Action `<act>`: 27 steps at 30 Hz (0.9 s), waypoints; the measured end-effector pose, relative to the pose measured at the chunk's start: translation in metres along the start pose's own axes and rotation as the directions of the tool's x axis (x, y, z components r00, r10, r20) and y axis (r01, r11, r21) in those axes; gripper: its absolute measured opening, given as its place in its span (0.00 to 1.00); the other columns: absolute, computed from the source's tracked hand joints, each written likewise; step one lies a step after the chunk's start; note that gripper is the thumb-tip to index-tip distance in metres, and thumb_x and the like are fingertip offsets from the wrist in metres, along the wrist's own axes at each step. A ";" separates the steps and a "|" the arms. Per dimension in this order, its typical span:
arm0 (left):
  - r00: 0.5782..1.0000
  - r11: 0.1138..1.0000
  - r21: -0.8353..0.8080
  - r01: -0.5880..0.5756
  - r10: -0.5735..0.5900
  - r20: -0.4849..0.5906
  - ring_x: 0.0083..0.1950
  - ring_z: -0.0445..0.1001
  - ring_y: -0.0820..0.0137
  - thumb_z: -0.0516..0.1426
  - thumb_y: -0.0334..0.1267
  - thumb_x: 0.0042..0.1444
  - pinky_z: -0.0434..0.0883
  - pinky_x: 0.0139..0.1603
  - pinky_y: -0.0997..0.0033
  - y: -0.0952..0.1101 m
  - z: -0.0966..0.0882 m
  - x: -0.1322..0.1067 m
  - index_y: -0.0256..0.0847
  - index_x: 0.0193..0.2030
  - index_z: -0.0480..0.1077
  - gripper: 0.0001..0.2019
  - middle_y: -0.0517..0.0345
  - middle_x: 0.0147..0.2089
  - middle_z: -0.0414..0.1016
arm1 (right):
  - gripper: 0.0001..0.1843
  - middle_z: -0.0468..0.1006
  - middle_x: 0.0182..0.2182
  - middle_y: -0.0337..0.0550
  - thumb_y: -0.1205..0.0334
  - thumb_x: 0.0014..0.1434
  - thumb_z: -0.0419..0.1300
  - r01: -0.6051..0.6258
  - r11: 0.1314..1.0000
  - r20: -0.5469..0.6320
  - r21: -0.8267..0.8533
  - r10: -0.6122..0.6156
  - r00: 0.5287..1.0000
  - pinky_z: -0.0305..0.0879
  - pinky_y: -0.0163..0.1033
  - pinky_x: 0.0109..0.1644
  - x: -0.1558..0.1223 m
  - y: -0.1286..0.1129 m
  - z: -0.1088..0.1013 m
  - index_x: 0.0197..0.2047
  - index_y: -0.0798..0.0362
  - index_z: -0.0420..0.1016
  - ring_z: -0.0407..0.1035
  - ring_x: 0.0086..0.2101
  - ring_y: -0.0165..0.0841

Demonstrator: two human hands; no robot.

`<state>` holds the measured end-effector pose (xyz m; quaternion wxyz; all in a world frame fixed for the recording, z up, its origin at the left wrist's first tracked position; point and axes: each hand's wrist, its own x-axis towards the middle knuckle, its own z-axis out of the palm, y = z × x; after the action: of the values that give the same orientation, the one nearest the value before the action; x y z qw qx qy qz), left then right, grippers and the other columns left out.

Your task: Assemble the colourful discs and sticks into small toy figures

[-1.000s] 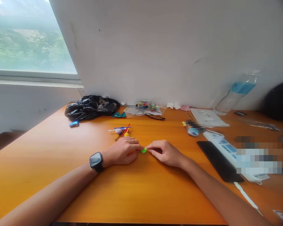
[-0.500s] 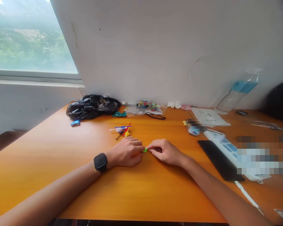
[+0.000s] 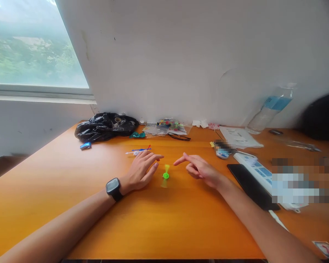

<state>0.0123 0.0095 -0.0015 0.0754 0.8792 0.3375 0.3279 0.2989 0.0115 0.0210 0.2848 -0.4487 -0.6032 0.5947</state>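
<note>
A small green spinner (image 3: 166,176) lies on the table between my hands, its two arms smeared yellow-green by motion. On its left, my left hand (image 3: 142,168) has its fingers stretched out and apart, holding nothing. My right hand (image 3: 201,170) is to the right of the spinner, with the index finger extended, the other fingers curled and nothing held. Neither hand touches the spinner. Just beyond my left hand lie more arrow-shaped plastic spinners (image 3: 137,151) in white, blue and red, partly hidden by that hand.
A black plastic bag (image 3: 105,128), a blue packet (image 3: 85,146) and bags of colourful small parts (image 3: 168,126) lie toward the wall. To the right are a black phone (image 3: 250,186), a white power strip (image 3: 259,170), papers (image 3: 239,137) and a clear bottle (image 3: 270,113).
Both hands have let go of the green spinner and moved apart, fingers opening. The spinner now turns on the table. The view has shifted slightly.
</note>
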 end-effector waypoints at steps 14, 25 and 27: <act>0.938 0.974 -0.004 0.228 -0.221 -0.266 0.54 0.71 0.59 0.50 0.42 0.74 0.69 0.56 0.56 -0.030 0.001 0.001 0.44 0.52 0.73 0.11 0.52 0.49 0.80 | 0.30 0.62 0.16 0.33 0.35 0.65 0.60 0.003 1.000 -0.220 0.021 0.002 0.976 0.41 0.34 0.23 0.016 0.017 -0.020 0.37 0.56 0.83 0.49 0.19 0.25; 0.929 0.893 0.254 0.370 -0.352 -0.116 0.56 0.73 0.52 0.58 0.60 0.64 0.66 0.58 0.51 -0.058 -0.002 0.000 0.49 0.55 0.76 0.22 0.53 0.53 0.80 | 0.28 0.69 0.17 0.37 0.37 0.64 0.61 -0.011 1.000 -0.187 -0.004 0.010 0.982 0.38 0.35 0.23 0.022 0.027 -0.020 0.38 0.57 0.83 0.47 0.17 0.23; 0.935 0.903 0.245 0.353 -0.346 -0.075 0.55 0.74 0.53 0.59 0.58 0.64 0.67 0.57 0.53 -0.058 -0.002 0.000 0.50 0.57 0.77 0.22 0.53 0.54 0.80 | 0.28 0.69 0.17 0.37 0.37 0.64 0.61 -0.013 1.000 -0.187 -0.011 0.010 0.982 0.38 0.35 0.23 0.023 0.027 -0.019 0.38 0.57 0.83 0.47 0.17 0.23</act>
<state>-0.0205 0.0529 -0.0206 0.0145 0.8018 0.5298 0.2760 0.3108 0.0370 -0.0071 0.3338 -0.5078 -0.5750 0.5478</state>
